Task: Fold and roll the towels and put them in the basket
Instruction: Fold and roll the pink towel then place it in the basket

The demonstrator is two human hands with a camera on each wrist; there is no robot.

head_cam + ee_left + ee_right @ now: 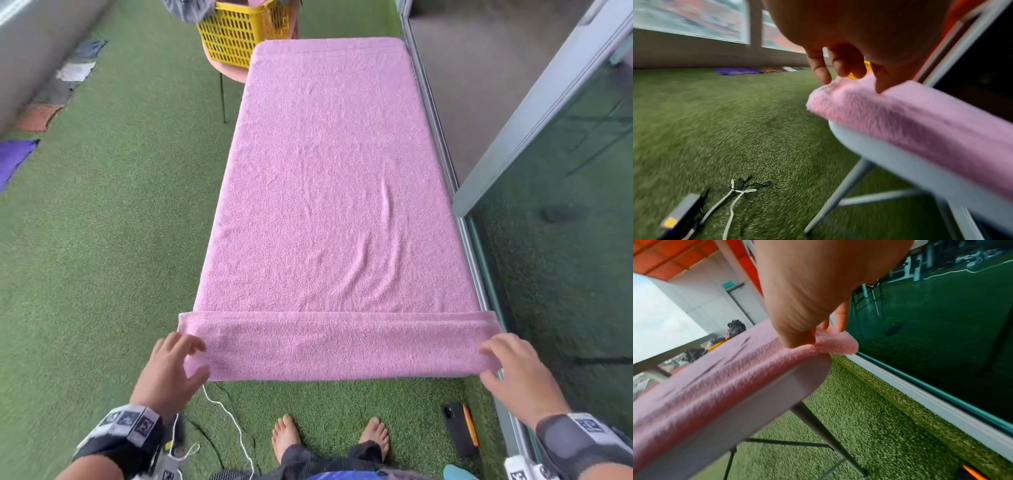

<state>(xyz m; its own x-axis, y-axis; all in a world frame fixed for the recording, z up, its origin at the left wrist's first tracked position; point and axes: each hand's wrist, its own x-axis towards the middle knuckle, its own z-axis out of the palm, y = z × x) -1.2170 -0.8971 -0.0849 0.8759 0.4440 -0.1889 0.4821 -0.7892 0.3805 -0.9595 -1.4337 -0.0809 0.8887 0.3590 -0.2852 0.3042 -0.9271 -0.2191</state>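
A pink towel lies flat along a long table, and its near end is turned over into a narrow folded band. My left hand is at the band's left corner with fingers spread, fingertips just touching the towel. At the right corner my right hand pinches the towel, thumb near and fingers behind. A yellow basket stands on a pink chair past the table's far left corner.
The table's grey edge and legs stand on green turf. A glass door and its frame run along the right. A phone, an orange pen, cables and my bare feet are near. Other towels line the left wall.
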